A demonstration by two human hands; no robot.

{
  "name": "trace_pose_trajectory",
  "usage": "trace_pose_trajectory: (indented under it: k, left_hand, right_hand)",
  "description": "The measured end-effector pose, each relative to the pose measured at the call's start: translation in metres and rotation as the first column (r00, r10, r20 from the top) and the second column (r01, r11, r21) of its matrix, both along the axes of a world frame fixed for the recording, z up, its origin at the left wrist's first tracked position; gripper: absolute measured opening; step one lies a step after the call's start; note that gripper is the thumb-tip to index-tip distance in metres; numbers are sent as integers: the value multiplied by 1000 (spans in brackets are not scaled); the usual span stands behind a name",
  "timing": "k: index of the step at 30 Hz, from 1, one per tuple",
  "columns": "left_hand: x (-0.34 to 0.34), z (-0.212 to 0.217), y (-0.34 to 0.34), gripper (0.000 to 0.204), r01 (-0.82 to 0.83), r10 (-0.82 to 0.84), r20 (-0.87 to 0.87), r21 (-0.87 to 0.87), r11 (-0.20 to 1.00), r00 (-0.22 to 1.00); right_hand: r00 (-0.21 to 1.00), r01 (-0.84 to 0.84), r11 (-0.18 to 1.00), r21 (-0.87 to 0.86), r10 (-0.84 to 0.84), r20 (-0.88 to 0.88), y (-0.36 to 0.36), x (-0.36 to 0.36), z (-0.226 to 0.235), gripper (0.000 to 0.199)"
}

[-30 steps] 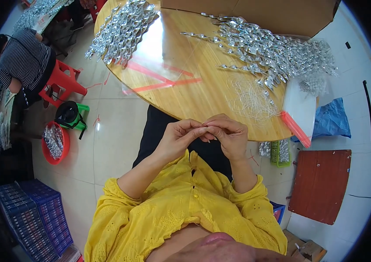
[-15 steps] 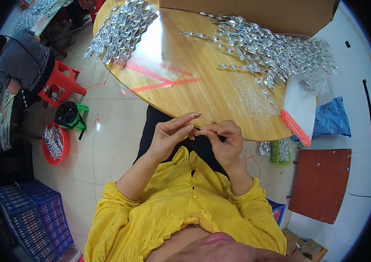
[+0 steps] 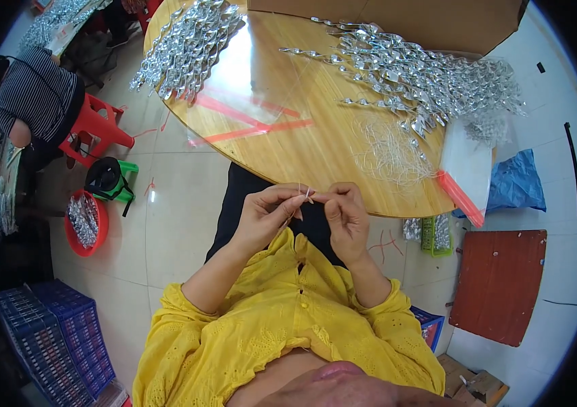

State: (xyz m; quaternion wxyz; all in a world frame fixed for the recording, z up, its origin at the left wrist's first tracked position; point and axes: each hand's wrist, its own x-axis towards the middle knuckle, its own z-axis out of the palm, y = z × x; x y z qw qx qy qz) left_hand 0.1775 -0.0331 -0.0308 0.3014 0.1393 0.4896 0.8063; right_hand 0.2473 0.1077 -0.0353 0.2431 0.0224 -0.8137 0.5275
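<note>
From my end, through the head view, I have both hands just below the bench (image 3: 281, 152) edge, at the centre of the frame. The left hand (image 3: 296, 201) has its thumb and forefinger pressed together, pinching a thin pale strand (image 3: 307, 192) that crosses the fingertips. The right hand (image 3: 320, 199) meets it from the right with fingers curled and tips close to the strand; I cannot tell from here whether they grip it. The strand itself sits between the two hands, slightly right of the frame's middle.

On the bench, a tangle of clear thread (image 3: 391, 159) lies right of centre, up and to the right of the hands. Above it I see a wide heap of twisted silver strips (image 3: 424, 74) reaching into the upper right, and a second silver bundle (image 3: 193, 54) stands out in the upper left of the bench. Clear plastic sleeves (image 3: 244, 124) with red bands lie between, and a white sleeve (image 3: 468, 159) with a red edge hangs over the bench's right end. A cardboard box (image 3: 404, 20) fills the top edge.

Farther out, at upper left, a co-worker in a striped top (image 3: 41, 91) sits on a red stool (image 3: 102, 129); below is a red basin (image 3: 103, 227) holding silver pieces.
</note>
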Motion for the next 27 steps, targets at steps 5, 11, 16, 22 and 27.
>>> trace_pose_trajectory:
  k: [5, 11, 16, 22, 27]
  left_hand:
    - [-1, -6, 0, 11, -14, 13, -160, -10, 1000, 987]
    - [-7, 1, -10, 12, 127, -120, 237, -13, 992, 964]
    - [-14, 1, -15, 16, 332, -322, 98, -126, 935, 942]
    - [-15, -12, -17, 17, 459, -435, 270, -29, 888, 859]
    - [-9, -4, -11, 18, 225, -196, 324, -55, 973, 926]
  right_hand:
    - [997, -64, 998, -9, 64, 42, -12, 0, -6, 33]
    - [999, -34, 998, -44, 33, -24, -18, 1, -9, 37]
    - [1000, -15, 824, 567, 25, -10, -7, -5, 8, 24]
    - [988, -42, 856, 516, 112, -106, 3, -9, 12, 10]
    - [995, 19, 942, 335, 15, -99, 7, -9, -1, 6]
